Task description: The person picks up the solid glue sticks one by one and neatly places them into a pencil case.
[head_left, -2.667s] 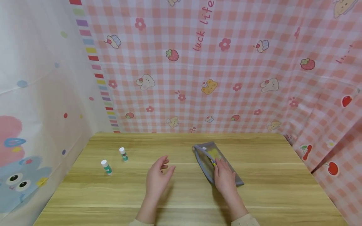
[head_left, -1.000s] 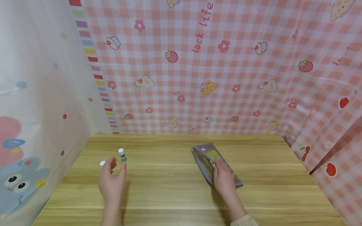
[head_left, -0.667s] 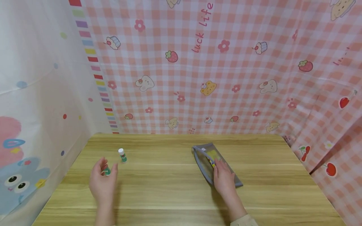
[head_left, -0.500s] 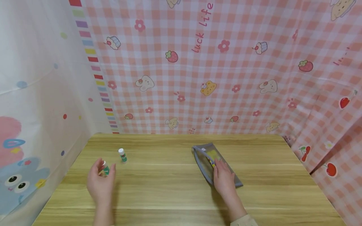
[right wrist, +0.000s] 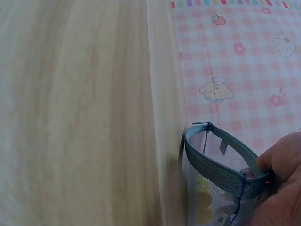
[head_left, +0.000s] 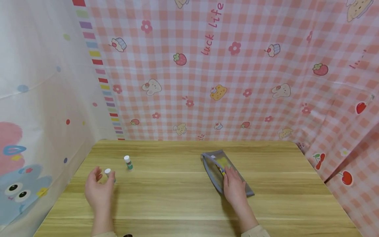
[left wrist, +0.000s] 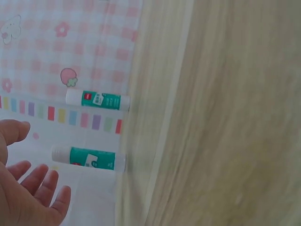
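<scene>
Two glue sticks with white caps and green labels stand upright on the left of the table. My left hand [head_left: 99, 192] is beside the nearer glue stick [head_left: 108, 171], fingers loosely curved and thumb apart. In the left wrist view a gap shows between the left hand [left wrist: 33, 193] and the nearer glue stick [left wrist: 94, 158]. The farther glue stick [head_left: 128, 163] stands behind it. My right hand [head_left: 235, 189] grips the edge of a grey mesh zip pouch [head_left: 219, 154], its mouth unzipped and gaping. In the right wrist view the thumb lies on the pouch's zip rim [right wrist: 211, 169].
Something yellow [right wrist: 203, 202] shows through the pouch's mesh. The wooden table [head_left: 165, 204] ends at a pink checked cloth [head_left: 189, 82] behind and a white printed cloth [head_left: 44, 115] on the left. A small dark thing [head_left: 128, 235] peeks in at the bottom edge.
My left hand has moved from the table's middle left to the glue sticks, then slightly farther left around the nearer one. My right hand keeps its grip on the pouch.
</scene>
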Motion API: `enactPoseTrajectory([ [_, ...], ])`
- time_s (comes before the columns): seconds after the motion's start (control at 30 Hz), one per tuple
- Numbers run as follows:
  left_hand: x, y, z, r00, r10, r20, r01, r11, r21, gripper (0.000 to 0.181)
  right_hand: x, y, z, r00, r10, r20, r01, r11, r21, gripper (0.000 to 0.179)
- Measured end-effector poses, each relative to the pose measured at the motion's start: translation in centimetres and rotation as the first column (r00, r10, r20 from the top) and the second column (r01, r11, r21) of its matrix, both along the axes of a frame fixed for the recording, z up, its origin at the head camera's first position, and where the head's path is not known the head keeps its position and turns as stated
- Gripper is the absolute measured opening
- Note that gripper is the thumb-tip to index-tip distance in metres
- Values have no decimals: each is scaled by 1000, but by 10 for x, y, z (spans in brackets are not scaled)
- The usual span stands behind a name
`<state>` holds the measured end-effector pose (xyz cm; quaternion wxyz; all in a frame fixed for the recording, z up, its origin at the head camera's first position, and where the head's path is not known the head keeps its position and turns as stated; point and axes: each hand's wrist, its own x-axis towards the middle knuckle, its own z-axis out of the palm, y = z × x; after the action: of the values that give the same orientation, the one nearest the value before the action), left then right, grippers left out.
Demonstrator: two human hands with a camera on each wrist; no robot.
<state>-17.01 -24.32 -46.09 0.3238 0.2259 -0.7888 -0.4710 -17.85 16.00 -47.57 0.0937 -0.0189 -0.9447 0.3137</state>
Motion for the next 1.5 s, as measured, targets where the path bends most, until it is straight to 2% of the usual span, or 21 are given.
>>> enactPoseTrajectory([
  [0.1, -3, -4, -1, 1000, -15, 23, 14, 1000, 21, 55, 0, 0, -1, 1000, 1, -3, -1, 1000, -5, 39],
  [0.4, -11, -12, -4, 996, -72, 60, 62, 985, 161, 58, 0, 0, -1, 1000, 1, -13, -1, 1000, -7, 39],
  [0.63, -15, -18, -7, 990, -117, 81, 83, 938, 337, 64, 1, -2, 2, 1000, 5, -25, -5, 1000, -14, 38],
  [1.0, -16, -22, -13, 984, -142, 108, 106, 952, 288, 56, 1, -2, 0, 999, 5, -37, -5, 1000, 0, 37],
  [1.5, -22, -26, -24, 980, -130, 153, 90, 966, 242, 42, 0, -1, -1, 1000, 1, -25, -1, 1000, -2, 36],
])
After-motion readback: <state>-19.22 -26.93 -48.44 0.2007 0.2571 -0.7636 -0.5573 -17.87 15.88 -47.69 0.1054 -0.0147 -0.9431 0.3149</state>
